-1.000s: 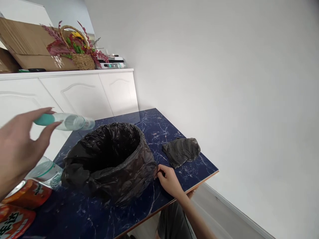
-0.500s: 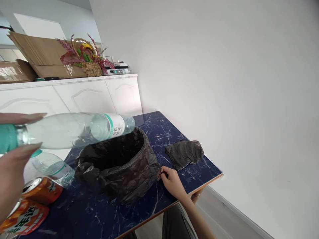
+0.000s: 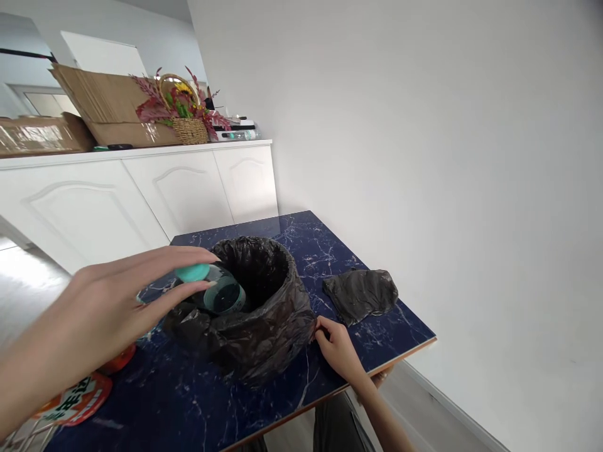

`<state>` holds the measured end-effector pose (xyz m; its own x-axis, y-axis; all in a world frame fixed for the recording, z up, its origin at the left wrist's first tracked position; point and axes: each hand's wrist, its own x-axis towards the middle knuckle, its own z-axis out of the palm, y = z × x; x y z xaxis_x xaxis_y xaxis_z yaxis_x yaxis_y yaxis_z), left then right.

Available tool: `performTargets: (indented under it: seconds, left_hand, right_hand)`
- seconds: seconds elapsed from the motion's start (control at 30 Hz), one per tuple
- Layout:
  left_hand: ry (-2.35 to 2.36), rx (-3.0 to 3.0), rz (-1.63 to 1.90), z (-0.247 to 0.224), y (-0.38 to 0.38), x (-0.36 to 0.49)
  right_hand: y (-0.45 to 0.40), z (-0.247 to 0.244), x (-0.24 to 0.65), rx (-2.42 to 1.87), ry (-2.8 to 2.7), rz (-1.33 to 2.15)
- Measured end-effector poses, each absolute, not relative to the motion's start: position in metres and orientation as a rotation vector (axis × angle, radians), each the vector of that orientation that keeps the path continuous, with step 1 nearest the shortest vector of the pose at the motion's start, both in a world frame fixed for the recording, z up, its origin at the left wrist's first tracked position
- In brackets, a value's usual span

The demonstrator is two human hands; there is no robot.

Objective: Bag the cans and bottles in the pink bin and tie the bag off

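Note:
Over the left rim of a bin lined with a black bag [image 3: 264,342], my left hand [image 3: 141,282] grips a clear plastic bottle [image 3: 221,290] near its teal cap. The bottle points down into the bin's mouth, its lower end hidden inside. My right hand [image 3: 335,345] pinches the bag's outer side at the bin's lower right. Orange-red cans [image 3: 78,398] stand at the lower left, partly covered by my left hand and forearm.
A folded black plastic bag [image 3: 362,294] lies on the blue marbled table [image 3: 301,242], right of the bin. Behind are a white cabinet [image 3: 188,188], cardboard boxes [image 3: 113,103] and a flower basket [image 3: 191,130]. A white wall borders the right side.
My left hand has moved right and the bottle has gone from lying level above the bin to tilting down into it. The view has shifted slightly. My right hand keeps its pinch on the bag.

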<state>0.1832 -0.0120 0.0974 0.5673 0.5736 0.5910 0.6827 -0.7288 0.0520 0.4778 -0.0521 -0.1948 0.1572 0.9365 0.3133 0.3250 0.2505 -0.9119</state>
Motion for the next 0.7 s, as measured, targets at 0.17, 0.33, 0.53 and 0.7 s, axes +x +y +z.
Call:
performTargets:
  seconds: [0.17,0.33,0.53,0.7]
  left_hand:
    - [-1.076,-2.779,-0.640,0.091,0.015,0.186]
    - [-1.234,-2.840,-0.368,0.087,0.024,0.179]
    - [-1.175,-2.927,-0.312,0.085,0.018,0.171]
    - [-1.264,-2.766,-0.644,0.089,0.002,0.158]
  right_hand:
    - [-0.053,-0.197,0.479,-1.298,-1.409,0.707]
    - [-0.054,-0.197,0.479,-1.342,-1.418,0.729]
    - [-0.057,-0.194,0.479,-1.376,-1.424,0.737]
    - [-0.058,-0.196,0.478,-1.374,-1.425,0.715]
